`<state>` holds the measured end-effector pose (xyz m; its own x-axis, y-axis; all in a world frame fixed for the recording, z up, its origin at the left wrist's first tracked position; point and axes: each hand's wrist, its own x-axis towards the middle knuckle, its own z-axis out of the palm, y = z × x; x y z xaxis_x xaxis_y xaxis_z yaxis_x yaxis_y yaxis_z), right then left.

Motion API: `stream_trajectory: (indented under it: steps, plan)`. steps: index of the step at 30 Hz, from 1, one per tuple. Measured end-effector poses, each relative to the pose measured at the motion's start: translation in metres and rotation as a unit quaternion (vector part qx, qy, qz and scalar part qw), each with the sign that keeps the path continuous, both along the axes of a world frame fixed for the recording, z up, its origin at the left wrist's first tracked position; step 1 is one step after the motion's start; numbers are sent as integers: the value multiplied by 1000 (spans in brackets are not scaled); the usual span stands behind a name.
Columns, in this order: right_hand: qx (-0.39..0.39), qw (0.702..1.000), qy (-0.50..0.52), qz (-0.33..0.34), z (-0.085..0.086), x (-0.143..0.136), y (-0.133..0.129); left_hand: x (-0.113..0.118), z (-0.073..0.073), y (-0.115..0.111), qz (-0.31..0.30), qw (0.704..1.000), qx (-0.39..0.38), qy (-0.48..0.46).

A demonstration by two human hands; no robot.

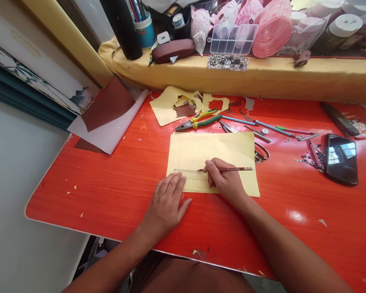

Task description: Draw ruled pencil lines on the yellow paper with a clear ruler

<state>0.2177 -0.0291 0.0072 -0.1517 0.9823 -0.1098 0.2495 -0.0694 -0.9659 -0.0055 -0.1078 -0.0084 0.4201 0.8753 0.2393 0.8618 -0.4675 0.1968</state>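
A sheet of yellow paper (pixel 215 148) lies on the red table (pixel 110 191), with faint pencil lines drawn on it. Across its lower left part rests a clear ruler (pixel 190 172). My left hand (pixel 168 199) is spread flat, its fingertips pressing on the ruler's left end and the paper's edge. In my right hand (pixel 221 177) is a dark red pencil (pixel 234 169), held nearly level and pointing left. The pencil's tip is at the ruler's upper edge or just beside it; I cannot tell whether it touches the paper.
Pliers (pixel 198 121), scissors (pixel 227 126) and yellow cut-outs (pixel 167 106) lie behind the paper. To the right are a black phone (pixel 341 159) and small metal rings (pixel 306 158). Brown sheet material (pixel 108 108) curls at the left. A crowded ledge (pixel 177 77) runs along the back.
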Motion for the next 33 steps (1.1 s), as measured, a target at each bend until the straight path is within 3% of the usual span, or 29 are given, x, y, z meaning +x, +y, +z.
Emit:
stream_trajectory:
  steps: [33]
  plan:
    - [-2,1000,1,-1,1,-1,-1,1,1,-1,5,1000,-6,0]
